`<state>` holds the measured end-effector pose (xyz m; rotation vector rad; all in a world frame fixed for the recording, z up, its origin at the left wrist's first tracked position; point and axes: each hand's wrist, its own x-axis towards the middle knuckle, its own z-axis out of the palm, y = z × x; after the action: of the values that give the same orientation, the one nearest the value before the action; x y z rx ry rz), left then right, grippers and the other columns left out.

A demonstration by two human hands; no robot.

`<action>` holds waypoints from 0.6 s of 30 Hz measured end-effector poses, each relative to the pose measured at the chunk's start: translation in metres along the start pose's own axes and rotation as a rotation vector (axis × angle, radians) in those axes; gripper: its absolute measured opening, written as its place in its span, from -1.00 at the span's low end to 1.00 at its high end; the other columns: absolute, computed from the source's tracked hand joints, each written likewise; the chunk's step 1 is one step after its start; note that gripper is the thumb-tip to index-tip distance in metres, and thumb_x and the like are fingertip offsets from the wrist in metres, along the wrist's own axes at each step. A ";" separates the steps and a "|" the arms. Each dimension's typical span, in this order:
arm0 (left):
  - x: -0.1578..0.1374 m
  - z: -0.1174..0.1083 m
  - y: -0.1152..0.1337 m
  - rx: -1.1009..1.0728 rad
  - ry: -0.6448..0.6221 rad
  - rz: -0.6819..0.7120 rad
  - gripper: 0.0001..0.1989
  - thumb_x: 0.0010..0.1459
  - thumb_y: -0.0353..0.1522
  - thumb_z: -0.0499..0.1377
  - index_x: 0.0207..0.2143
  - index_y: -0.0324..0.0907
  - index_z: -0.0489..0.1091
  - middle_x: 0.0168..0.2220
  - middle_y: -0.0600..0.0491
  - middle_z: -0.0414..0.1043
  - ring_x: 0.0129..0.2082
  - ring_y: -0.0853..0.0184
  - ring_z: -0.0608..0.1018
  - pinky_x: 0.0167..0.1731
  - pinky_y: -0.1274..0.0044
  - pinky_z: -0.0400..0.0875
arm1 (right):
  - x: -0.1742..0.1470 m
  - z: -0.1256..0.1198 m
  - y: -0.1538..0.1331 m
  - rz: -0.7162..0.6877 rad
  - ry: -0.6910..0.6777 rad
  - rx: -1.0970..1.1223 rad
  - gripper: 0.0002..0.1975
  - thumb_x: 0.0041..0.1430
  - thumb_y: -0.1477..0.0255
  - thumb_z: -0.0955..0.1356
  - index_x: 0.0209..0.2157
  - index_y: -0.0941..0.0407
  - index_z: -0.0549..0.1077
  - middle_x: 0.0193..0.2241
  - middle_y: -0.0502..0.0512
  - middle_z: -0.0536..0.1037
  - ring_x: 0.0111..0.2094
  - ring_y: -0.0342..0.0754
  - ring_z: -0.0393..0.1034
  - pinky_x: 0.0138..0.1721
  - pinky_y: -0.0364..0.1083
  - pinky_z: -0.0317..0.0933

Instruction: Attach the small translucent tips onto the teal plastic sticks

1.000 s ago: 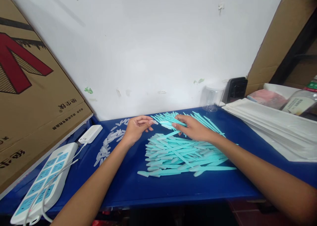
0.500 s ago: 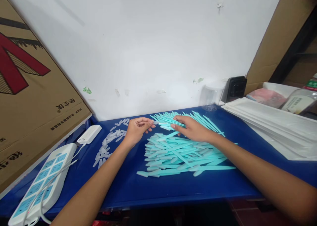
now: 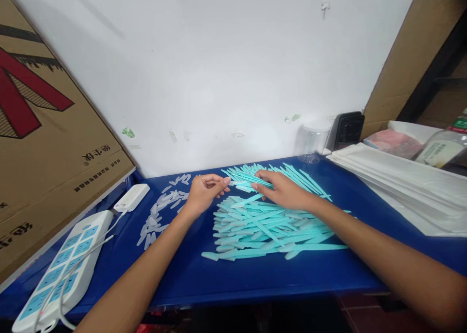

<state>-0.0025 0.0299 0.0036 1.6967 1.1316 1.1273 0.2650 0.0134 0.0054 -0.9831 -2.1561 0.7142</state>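
Observation:
Several turquoise eyebrow razors are fanned in my right hand, their blade ends pointing left. My left hand is closed in a pinch on a small clear blade cap, which meets the end of one held razor; how far it covers the blade is too small to tell. Below my hands lies a large pile of capped turquoise razors. Behind my right hand is another group of razors. Loose clear caps are scattered left of my left hand.
A white power strip with cables and a white adapter lie at the left, beside a cardboard box. A clear jar and black object stand by the wall. White sheets and a bottle are at right.
My left hand has shifted slightly, its thumb and fingers now a little closer to the razors in my right hand. The right hand is almost unmoved.

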 end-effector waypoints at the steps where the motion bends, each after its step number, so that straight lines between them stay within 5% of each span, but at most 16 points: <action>1: 0.000 0.000 0.000 0.009 -0.002 0.005 -0.63 0.11 -0.08 0.37 -0.37 -0.26 0.56 -0.45 -0.05 0.61 -0.54 0.40 0.50 -0.52 0.58 0.38 | 0.000 0.001 0.000 0.002 -0.004 0.000 -0.69 0.41 0.12 0.25 -0.28 0.06 0.31 -0.37 0.01 0.40 -0.42 -0.06 0.34 -0.40 -0.09 0.22; 18: -0.012 0.015 -0.001 -0.048 -0.008 0.046 -0.67 0.08 -0.14 0.41 -0.47 -0.22 0.51 -0.57 0.12 0.39 -0.58 0.45 0.36 -0.57 0.59 0.23 | -0.003 0.009 -0.007 -0.010 -0.040 0.103 -0.69 0.38 0.13 0.31 -0.32 0.06 0.26 -0.40 -0.03 0.25 -0.45 -0.10 0.24 -0.46 -0.12 0.31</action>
<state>0.0094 0.0166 -0.0048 1.6961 1.0569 1.1669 0.2567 0.0053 0.0040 -0.9105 -2.1342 0.8379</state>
